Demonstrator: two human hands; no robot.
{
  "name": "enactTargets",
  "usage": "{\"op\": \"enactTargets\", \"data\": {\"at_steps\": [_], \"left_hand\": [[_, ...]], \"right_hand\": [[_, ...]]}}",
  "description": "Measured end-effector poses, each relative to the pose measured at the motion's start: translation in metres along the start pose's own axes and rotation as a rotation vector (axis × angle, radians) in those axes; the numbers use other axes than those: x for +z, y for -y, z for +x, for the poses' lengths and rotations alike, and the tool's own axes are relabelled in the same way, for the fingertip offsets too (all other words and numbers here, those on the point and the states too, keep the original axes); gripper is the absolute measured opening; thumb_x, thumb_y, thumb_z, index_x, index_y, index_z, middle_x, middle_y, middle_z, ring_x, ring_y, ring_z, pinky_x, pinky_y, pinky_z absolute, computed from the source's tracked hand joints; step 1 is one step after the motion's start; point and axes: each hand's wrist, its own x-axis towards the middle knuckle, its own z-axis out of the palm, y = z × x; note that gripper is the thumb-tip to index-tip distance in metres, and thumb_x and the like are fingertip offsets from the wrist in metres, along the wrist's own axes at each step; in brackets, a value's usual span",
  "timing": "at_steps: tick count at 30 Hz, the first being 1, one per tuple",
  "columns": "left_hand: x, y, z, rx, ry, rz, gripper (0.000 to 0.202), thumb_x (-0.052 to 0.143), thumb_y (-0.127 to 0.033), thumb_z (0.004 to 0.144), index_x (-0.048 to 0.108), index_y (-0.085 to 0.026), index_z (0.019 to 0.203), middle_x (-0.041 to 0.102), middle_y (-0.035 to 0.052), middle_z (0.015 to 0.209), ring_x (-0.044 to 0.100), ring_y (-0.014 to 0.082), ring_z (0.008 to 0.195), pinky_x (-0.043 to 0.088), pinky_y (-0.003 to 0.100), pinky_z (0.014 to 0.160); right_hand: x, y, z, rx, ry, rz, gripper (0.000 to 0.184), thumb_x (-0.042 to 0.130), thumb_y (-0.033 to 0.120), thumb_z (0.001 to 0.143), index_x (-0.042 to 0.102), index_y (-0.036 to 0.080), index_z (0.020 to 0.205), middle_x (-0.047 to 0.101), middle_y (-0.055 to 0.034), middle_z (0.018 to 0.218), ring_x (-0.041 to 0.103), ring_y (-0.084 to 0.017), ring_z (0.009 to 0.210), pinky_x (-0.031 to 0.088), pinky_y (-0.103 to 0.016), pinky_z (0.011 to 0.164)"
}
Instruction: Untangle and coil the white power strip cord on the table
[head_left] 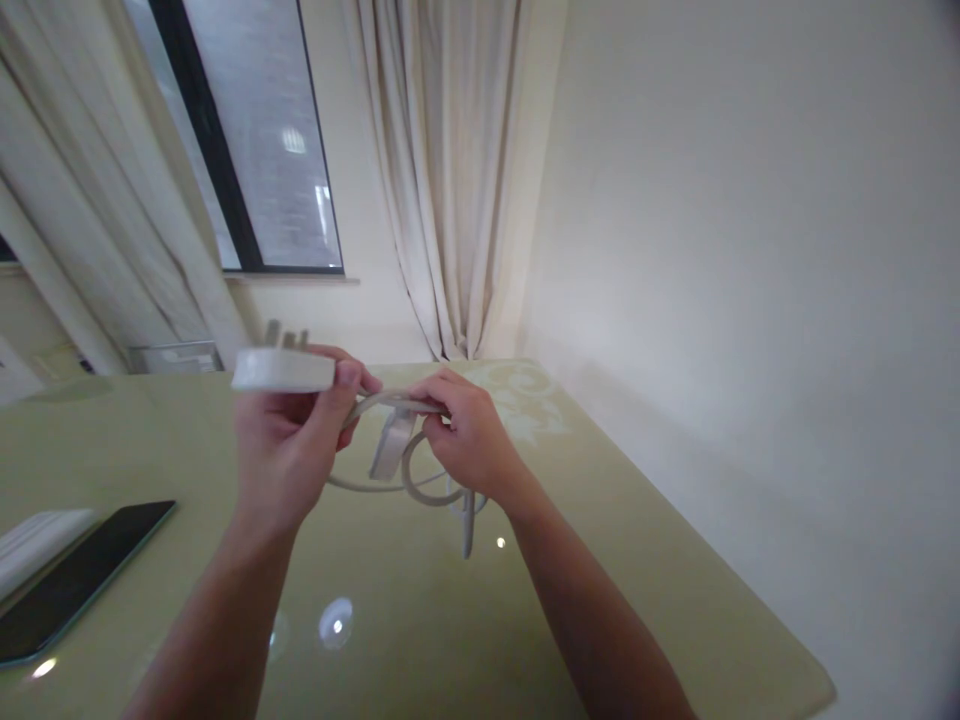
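Observation:
My left hand (pixel 289 440) is closed around a white power plug (pixel 283 370), its metal prongs pointing up. From there a pale grey cable (pixel 390 397) runs across to my right hand (pixel 471 430), whose fingers pinch it. Loops of the cable hang below my right hand, and one end dangles over the table. Between the hands hangs a white block-like piece (pixel 392 443); its kind I cannot make out. Both hands are held above the tabletop.
The pale green glossy table (pixel 420 620) has a rounded right corner near the wall (pixel 735 250). At the left lie a dark flat device (pixel 82 580) and a white object (pixel 41 535). Beyond the table are curtains (pixel 442 160) and a dark-framed window (pixel 262 130).

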Motion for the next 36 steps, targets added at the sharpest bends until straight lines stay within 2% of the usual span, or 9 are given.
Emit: {"op": "enactTargets", "data": {"at_steps": [4, 8, 12, 15, 18, 21, 25, 31, 36], "left_hand": [[-0.008, 0.002, 0.002, 0.011, 0.013, 0.018, 0.026, 0.077, -0.049, 0.091, 0.066, -0.027, 0.081, 0.058, -0.0021, 0.061, 0.046, 0.0099, 0.044, 0.030, 0.024, 0.035], [-0.016, 0.004, 0.009, -0.022, 0.148, -0.038, 0.025, 0.078, -0.048, 0.090, 0.068, -0.027, 0.082, 0.050, -0.0040, 0.052, 0.040, 0.0095, 0.039, 0.027, 0.024, 0.032], [-0.020, 0.002, 0.015, -0.052, 0.165, -0.185, 0.026, 0.086, -0.044, 0.082, 0.072, -0.022, 0.082, 0.064, -0.0008, 0.071, 0.049, 0.0074, 0.046, 0.038, 0.020, 0.035], [-0.023, -0.001, 0.017, -0.158, 0.147, -0.263, 0.029, 0.093, -0.036, 0.074, 0.074, -0.024, 0.094, 0.071, -0.0004, 0.083, 0.057, 0.0076, 0.052, 0.049, 0.018, 0.042], [-0.025, -0.002, 0.017, -0.293, 0.137, -0.296, 0.037, 0.093, -0.032, 0.074, 0.077, -0.024, 0.106, 0.078, 0.0038, 0.101, 0.069, 0.0101, 0.066, 0.060, 0.016, 0.057], [-0.022, 0.001, 0.018, -0.370, 0.093, -0.319, 0.030, 0.089, -0.034, 0.080, 0.080, -0.019, 0.104, 0.080, 0.0095, 0.111, 0.076, 0.0138, 0.081, 0.064, 0.016, 0.072], [-0.019, 0.011, 0.020, -0.430, 0.110, -0.311, 0.030, 0.087, -0.043, 0.083, 0.082, -0.017, 0.096, 0.081, 0.0106, 0.099, 0.077, 0.0164, 0.080, 0.066, 0.020, 0.072], [-0.018, 0.012, 0.018, -0.349, 0.178, -0.375, 0.028, 0.083, -0.047, 0.087, 0.075, -0.020, 0.088, 0.079, 0.0070, 0.092, 0.076, 0.0204, 0.086, 0.067, 0.032, 0.082], [-0.012, 0.010, 0.015, -0.372, 0.215, -0.321, 0.033, 0.076, -0.053, 0.090, 0.066, -0.021, 0.092, 0.077, 0.0093, 0.088, 0.076, 0.0265, 0.081, 0.065, 0.037, 0.065]], "right_hand": [[0.001, 0.003, 0.000, 0.021, 0.012, 0.031, 0.034, 0.050, -0.001, 0.078, 0.069, 0.021, 0.096, 0.066, -0.0024, 0.094, 0.063, -0.018, 0.090, 0.049, -0.028, 0.083], [0.003, 0.005, 0.000, 0.011, 0.010, 0.042, 0.037, 0.048, -0.002, 0.077, 0.070, 0.021, 0.097, 0.066, -0.0035, 0.098, 0.064, -0.018, 0.094, 0.050, -0.029, 0.085], [0.004, 0.003, 0.000, 0.001, 0.033, 0.081, 0.038, 0.049, -0.002, 0.077, 0.071, 0.020, 0.098, 0.068, -0.0040, 0.099, 0.064, -0.018, 0.095, 0.051, -0.028, 0.086], [0.006, 0.001, 0.000, 0.025, 0.053, 0.109, 0.040, 0.050, -0.002, 0.078, 0.074, 0.020, 0.102, 0.071, -0.0036, 0.099, 0.066, -0.017, 0.094, 0.052, -0.027, 0.083], [0.011, 0.000, -0.001, 0.091, 0.039, 0.185, 0.041, 0.050, 0.000, 0.079, 0.075, 0.021, 0.105, 0.074, -0.0028, 0.099, 0.068, -0.017, 0.093, 0.054, -0.027, 0.082], [0.017, -0.001, -0.002, 0.181, -0.011, 0.344, 0.042, 0.052, 0.003, 0.080, 0.072, 0.023, 0.111, 0.076, -0.0014, 0.100, 0.072, -0.017, 0.096, 0.057, -0.028, 0.081], [0.020, 0.002, -0.003, 0.248, -0.073, 0.477, 0.047, 0.054, 0.007, 0.081, 0.068, 0.025, 0.122, 0.074, -0.0025, 0.106, 0.074, -0.017, 0.095, 0.061, -0.028, 0.076], [0.015, 0.009, -0.003, 0.210, -0.092, 0.539, 0.044, 0.057, 0.011, 0.081, 0.066, 0.026, 0.122, 0.067, -0.0066, 0.129, 0.070, -0.019, 0.110, 0.065, -0.029, 0.076], [0.017, 0.019, -0.003, 0.277, -0.043, 0.712, 0.040, 0.063, 0.016, 0.082, 0.059, 0.027, 0.121, 0.064, -0.0066, 0.136, 0.067, -0.023, 0.117, 0.067, -0.030, 0.071]]}}
